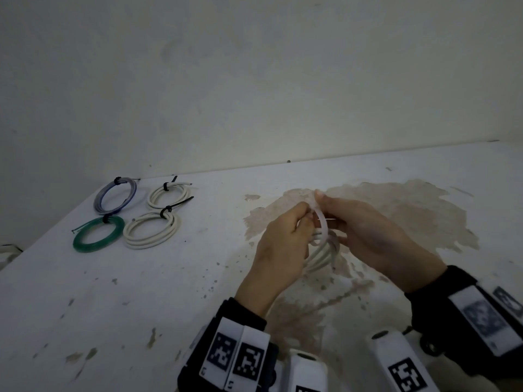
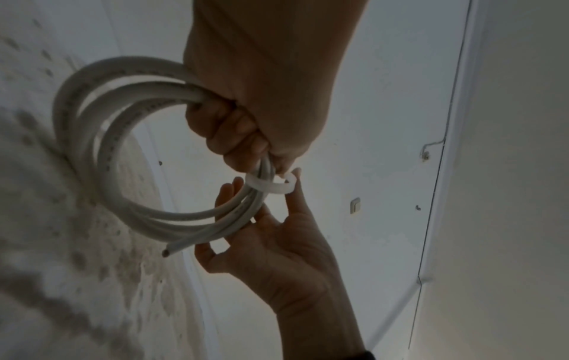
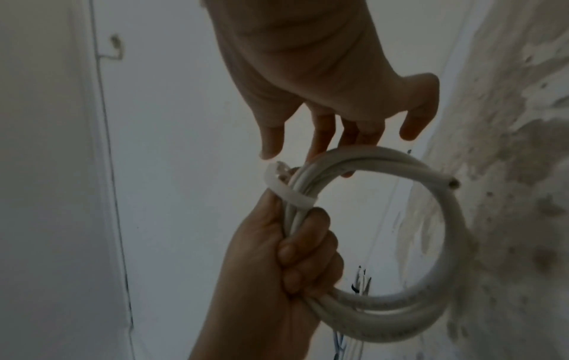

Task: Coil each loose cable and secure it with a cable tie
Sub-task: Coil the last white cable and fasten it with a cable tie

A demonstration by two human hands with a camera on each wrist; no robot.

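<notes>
Gripping the white coil (image 2: 101, 151), left-hand fingers (image 2: 234, 131) hide the tie (image 2: 277, 186) end; right fingers (image 3: 272, 138) seemingly loose.

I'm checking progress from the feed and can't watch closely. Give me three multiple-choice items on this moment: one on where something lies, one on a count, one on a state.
1. Where do the finished coils lie on the table?
A. far left, near the wall
B. right beside the wrists
C. far right corner

2. How many tied coils lie there?
A. two
B. four
C. six

3. What state is the white cable in?
A. lying straight on the table
B. coiled and gripped in the left hand
C. coiled and set down, untouched

Answers:
1. A: the head view shows the bluish coil, green coil and two white coils grouped far left.
2. B: four coils there, each with a black tie.
3. B: the left hand's fingers curl round the loops, while the right hand handles a white cable tie looped round them.
</notes>
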